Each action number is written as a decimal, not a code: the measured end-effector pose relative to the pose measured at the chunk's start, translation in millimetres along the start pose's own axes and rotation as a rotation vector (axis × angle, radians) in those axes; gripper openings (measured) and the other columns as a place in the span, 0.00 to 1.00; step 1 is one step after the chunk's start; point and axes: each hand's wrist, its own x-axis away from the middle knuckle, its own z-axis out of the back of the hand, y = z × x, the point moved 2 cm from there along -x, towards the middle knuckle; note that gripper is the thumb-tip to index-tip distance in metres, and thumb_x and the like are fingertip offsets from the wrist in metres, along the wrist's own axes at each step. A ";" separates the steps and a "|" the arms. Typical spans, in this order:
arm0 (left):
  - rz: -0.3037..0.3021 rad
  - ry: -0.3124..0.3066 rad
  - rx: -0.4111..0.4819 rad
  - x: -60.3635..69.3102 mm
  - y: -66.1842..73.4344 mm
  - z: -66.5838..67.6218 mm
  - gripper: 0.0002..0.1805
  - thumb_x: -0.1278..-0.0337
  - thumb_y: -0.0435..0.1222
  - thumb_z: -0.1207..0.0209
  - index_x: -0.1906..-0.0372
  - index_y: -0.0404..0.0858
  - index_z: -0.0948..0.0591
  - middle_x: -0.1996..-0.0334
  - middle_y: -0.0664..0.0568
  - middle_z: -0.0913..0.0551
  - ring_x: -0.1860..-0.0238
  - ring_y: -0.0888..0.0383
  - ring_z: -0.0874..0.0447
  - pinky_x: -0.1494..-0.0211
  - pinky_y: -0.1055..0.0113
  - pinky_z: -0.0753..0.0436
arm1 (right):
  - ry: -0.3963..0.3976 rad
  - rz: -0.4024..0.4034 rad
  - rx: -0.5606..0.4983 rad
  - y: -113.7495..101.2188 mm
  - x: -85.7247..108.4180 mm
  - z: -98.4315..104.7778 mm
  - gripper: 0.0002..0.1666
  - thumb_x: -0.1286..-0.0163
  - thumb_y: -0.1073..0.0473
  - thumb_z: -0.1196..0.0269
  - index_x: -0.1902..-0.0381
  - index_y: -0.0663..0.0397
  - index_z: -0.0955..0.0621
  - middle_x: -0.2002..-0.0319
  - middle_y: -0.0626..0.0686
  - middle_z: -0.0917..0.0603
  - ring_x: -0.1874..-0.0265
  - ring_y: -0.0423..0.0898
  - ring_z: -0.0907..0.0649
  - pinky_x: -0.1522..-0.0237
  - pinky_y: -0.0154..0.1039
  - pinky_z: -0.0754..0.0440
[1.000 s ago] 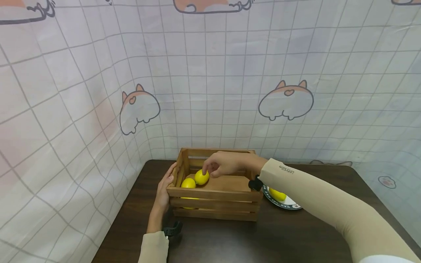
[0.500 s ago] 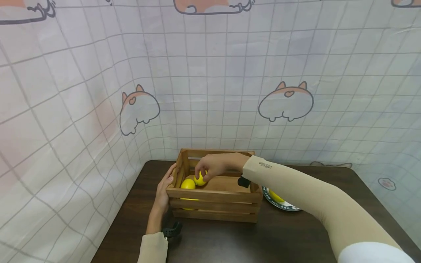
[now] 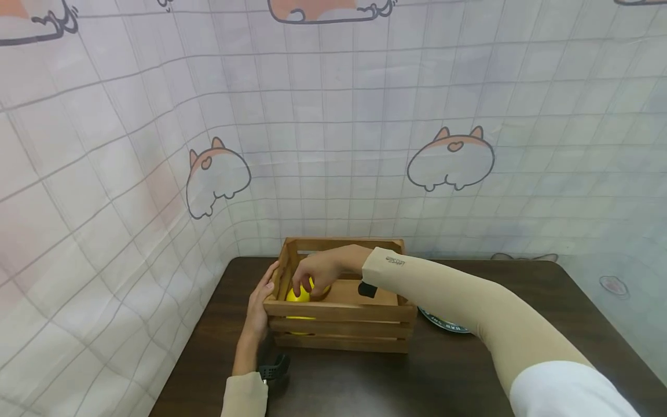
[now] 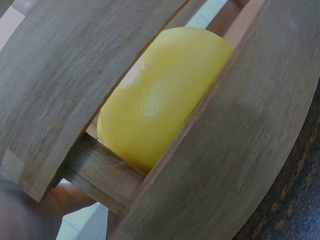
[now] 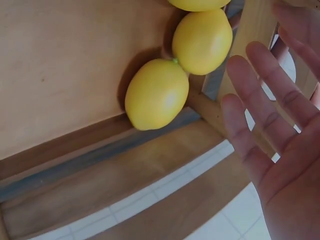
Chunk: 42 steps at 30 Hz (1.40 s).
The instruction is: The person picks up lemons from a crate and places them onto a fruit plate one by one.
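A slatted wooden crate (image 3: 344, 343) stands on the dark table, holding lemons at its left end. My left hand (image 3: 257, 310) rests against the crate's left side, its fingers lying along it. My right hand (image 3: 320, 271) hovers over the lemon (image 3: 297, 296) at the front left, fingers loosely bent and holding nothing. In the right wrist view, that hand's spread fingers (image 5: 260, 112) are apart from one lemon (image 5: 157, 95) and another lemon (image 5: 202, 42); a third is cut by the top edge. Through the slats, the left wrist view shows a lemon (image 4: 165, 95).
Right of the crate lies a plate with a dark patterned rim (image 3: 443, 324), mostly hidden by my right sleeve (image 3: 438, 289). A patterned cloth (image 3: 354, 145) hangs behind and to the left of the table (image 3: 333, 382).
My right hand has moved left and slightly down, from the farther lemon toward the nearer one. The lemon on the plate is now hidden behind my right arm. The left hand stays put.
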 end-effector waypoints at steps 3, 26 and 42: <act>0.004 0.011 -0.001 0.7 1.0 1.8 0.29 0.23 0.42 0.59 0.21 0.52 0.37 0.19 0.52 0.41 0.23 0.48 0.40 0.28 0.60 0.35 | -0.017 0.015 0.003 -2.3 -8.0 -0.1 0.21 0.31 0.64 0.36 0.41 0.46 0.15 0.50 0.49 0.13 0.46 0.50 0.15 0.51 0.35 0.17; -0.002 -0.008 0.003 1.4 0.1 0.9 0.29 0.23 0.43 0.60 0.21 0.54 0.37 0.19 0.52 0.41 0.22 0.47 0.41 0.29 0.64 0.32 | -0.099 -0.017 -0.017 14.4 -49.6 -30.1 0.37 0.34 0.82 0.50 0.31 0.54 0.22 0.47 0.51 0.14 0.51 0.44 0.17 0.59 0.28 0.19; -0.027 -0.009 0.007 1.1 0.3 -0.2 0.29 0.23 0.41 0.60 0.20 0.51 0.37 0.19 0.53 0.42 0.20 0.47 0.46 0.23 0.54 0.42 | -0.163 -0.086 0.012 13.8 -49.2 -39.5 0.22 0.24 0.60 0.40 0.34 0.46 0.20 0.36 0.45 0.19 0.39 0.39 0.22 0.34 0.37 0.25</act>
